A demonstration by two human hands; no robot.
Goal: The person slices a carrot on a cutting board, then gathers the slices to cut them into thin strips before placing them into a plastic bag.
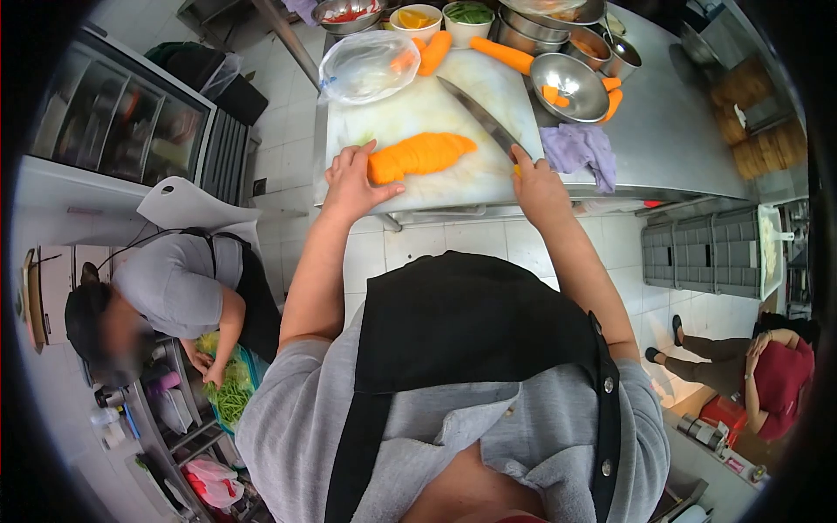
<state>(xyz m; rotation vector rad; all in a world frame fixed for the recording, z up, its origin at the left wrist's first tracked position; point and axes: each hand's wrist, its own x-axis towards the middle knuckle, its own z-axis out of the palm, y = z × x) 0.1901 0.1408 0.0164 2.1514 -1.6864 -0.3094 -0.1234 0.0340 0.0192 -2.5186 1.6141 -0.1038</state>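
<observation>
My left hand point(356, 181) is at the left end of a row of thin sliced carrot point(423, 157), with the thumb on the near side and the fingers on the far side. The slices lie overlapped on a white cutting board point(349, 126). In my right hand point(542, 187) is the handle of a kitchen knife point(479, 118), at the board's right edge. Its long blade points away and to the left, lying over the board apart from the slices. Part of the handle is hidden by my fingers.
A plastic bag point(368, 70) and whole carrots point(434, 54) lie at the board's far edge. On the right are a metal bowl point(571, 87) with carrot pieces and a purple cloth point(580, 155). A co-worker point(179, 279) handles greens at left; another person point(776, 375) stands at right.
</observation>
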